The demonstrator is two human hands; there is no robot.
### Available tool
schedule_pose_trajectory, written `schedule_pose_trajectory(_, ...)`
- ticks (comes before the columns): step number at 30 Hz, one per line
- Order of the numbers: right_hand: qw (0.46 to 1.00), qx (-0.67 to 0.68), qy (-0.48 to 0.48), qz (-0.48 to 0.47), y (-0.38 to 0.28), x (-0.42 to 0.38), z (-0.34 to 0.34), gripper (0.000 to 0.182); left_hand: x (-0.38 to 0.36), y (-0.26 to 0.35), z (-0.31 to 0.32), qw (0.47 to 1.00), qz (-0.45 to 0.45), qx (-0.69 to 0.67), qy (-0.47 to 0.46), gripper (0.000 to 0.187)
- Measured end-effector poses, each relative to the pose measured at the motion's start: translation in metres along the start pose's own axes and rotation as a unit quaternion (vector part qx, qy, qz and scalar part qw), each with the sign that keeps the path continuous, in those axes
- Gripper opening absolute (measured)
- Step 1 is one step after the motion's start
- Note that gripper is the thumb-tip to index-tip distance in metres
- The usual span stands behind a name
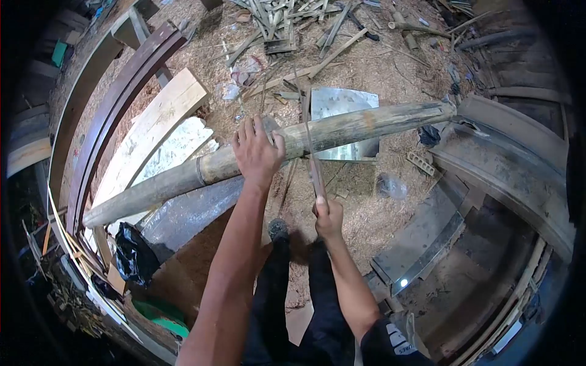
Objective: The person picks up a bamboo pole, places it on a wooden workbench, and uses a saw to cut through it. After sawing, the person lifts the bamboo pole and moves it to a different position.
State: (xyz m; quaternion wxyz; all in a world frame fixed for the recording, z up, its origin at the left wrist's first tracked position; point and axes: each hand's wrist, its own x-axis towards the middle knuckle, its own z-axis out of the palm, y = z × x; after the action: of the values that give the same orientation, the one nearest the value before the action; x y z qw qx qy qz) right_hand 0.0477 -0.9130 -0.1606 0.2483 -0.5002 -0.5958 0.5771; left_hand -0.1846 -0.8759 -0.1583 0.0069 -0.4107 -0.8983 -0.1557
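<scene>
Bamboo is the work in hand: a long, thick bamboo pole (pixel 268 155) lies across the view, raised above a floor deep in sawdust (pixel 378 61), its far end resting against a curved timber frame (pixel 513 152) on the right and its near end reaching down to the lower left. The left hand (pixel 256 152) lies over the top of the pole near a node, palm down, fingers spread and curled lightly over the round surface rather than closed around it, which looks like a way to press the pole still and keep it from rolling. The right hand (pixel 328 216) is clenched around the handle of a long blade (pixel 311 152), probably a machete or thin saw, held upright so that the metal crosses the pole just beside the left hand; whether the edge actually bites into the bamboo cannot be told. Behind the pole lies a shiny metal sheet (pixel 342 104), and further off a heap of split bamboo strips (pixel 287 21). A pale wooden plank (pixel 159 116) leans to the left, and a black plastic bag (pixel 131 253) sits below the pole's near end.
</scene>
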Motion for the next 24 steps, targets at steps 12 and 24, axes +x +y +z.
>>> schedule_pose_trajectory(12, 0.999, -0.003, -0.036, 0.019, -0.044, 0.043, -0.01, 0.059, -0.012, -0.003, 0.002, 0.992, 0.11, -0.053, 0.026, 0.03)
schedule_pose_trajectory(24, 0.999, -0.018, -0.032, 0.034, -0.067, 0.022, -0.022, 0.054, -0.011, 0.002, 0.004, 0.993, 0.091, -0.031, 0.07, 0.018)
